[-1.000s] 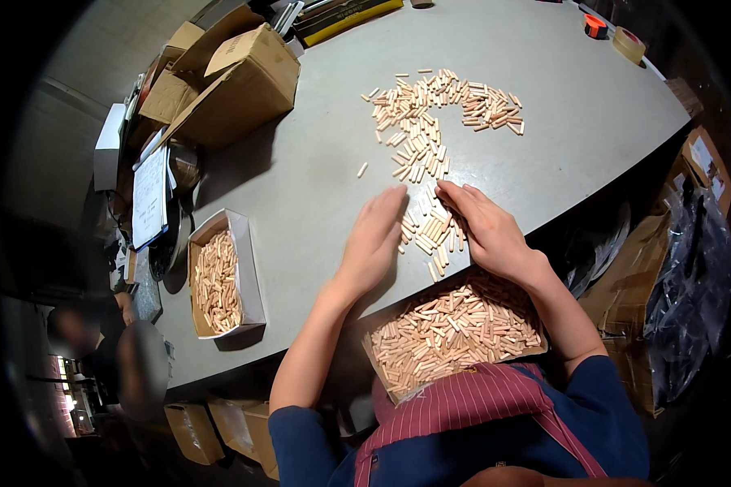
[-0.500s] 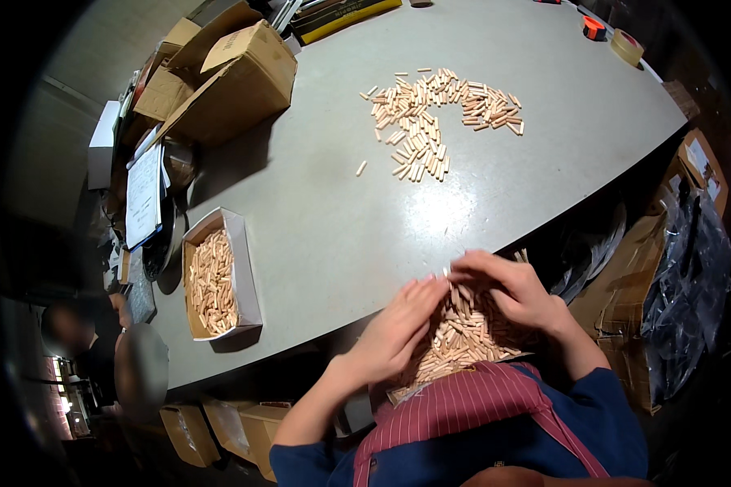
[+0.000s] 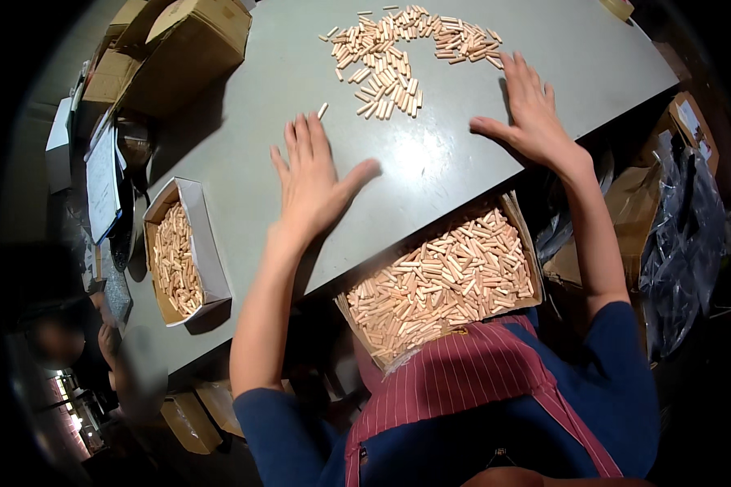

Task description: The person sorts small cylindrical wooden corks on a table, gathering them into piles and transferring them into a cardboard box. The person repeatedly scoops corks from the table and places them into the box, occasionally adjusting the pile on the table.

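My left hand is open over the grey table, fingers spread, with a single wooden dowel pin just beyond its fingertips. Farther right, my right hand is open too, its fingertips close to the right end of a loose pile of wooden dowel pins. Neither hand holds anything. Against my apron, below the table's edge, a cardboard box is filled with many more dowel pins.
A smaller white-sided box of dowel pins stands on the table at left. Behind it are a clipboard with papers and a large open carton. Clear plastic wrap hangs over cartons at right. Another person is at far left.
Both hands have left the pins in the box at my lap and reached forward over the table, spreading apart. The view has shifted, so the table things appear higher and farther left.
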### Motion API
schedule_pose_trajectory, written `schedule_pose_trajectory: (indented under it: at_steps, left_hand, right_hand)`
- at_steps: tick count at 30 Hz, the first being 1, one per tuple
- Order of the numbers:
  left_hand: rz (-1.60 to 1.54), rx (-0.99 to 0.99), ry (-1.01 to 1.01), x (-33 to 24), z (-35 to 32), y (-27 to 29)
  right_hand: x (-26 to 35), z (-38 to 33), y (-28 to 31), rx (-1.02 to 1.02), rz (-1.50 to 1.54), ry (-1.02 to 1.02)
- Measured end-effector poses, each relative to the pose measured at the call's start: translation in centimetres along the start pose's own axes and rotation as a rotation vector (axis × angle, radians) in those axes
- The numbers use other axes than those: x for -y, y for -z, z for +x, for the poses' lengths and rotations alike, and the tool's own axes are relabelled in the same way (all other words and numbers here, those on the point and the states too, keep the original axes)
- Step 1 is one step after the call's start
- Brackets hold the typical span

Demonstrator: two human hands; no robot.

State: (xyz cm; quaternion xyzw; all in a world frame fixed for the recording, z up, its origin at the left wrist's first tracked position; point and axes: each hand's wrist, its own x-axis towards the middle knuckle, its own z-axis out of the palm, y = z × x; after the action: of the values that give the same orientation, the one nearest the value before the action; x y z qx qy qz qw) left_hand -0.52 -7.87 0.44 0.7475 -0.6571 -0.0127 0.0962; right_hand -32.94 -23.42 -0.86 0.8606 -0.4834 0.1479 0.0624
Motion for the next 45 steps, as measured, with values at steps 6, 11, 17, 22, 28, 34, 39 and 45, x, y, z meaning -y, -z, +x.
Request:
schedule_pose_trajectory:
  at_steps: [6, 11, 17, 22, 28, 34, 39, 45]
  left_hand:
    - [-0.068, -0.066, -0.091, -3.3, 9.4, -2.6]
    - [-0.048, -0.192, -0.132, -2.4, 14.8, -4.8]
    - [-0.014, -0.187, -0.335, -2.3, 17.2, -5.2]
    - [-0.061, -0.229, -0.441, -0.5, 13.9, -5.1]
    - [-0.070, -0.274, -0.413, -1.5, 7.5, -3.4]
    - [-0.089, -0.198, -0.301, -1.5, 2.4, -2.1]
    - [-0.172, -0.164, -0.259, -1.9, -1.2, -1.3]
    - [-0.100, -0.088, -0.244, -3.2, -4.9, 0.4]
  right_hand:
    - [-3.4, 8.9, -7.9, -0.008, 0.008, -0.026]
    - [1.1, 12.8, -5.2, 0.201, 0.296, 0.047]
    - [0.5, 15.4, -7.8, 0.232, 0.394, 0.341]
    - [3.1, 12.4, -6.4, 0.067, 0.178, 0.592]
    - [6.3, 7.6, -4.1, 0.054, 0.196, 0.566]
    - [9.2, 4.3, -2.9, 0.047, 0.199, 0.582]
    - [11.1, 2.1, -1.9, 0.048, 0.249, 0.595]
    - [12.0, 0.5, -0.7, 0.055, 0.311, 0.574]
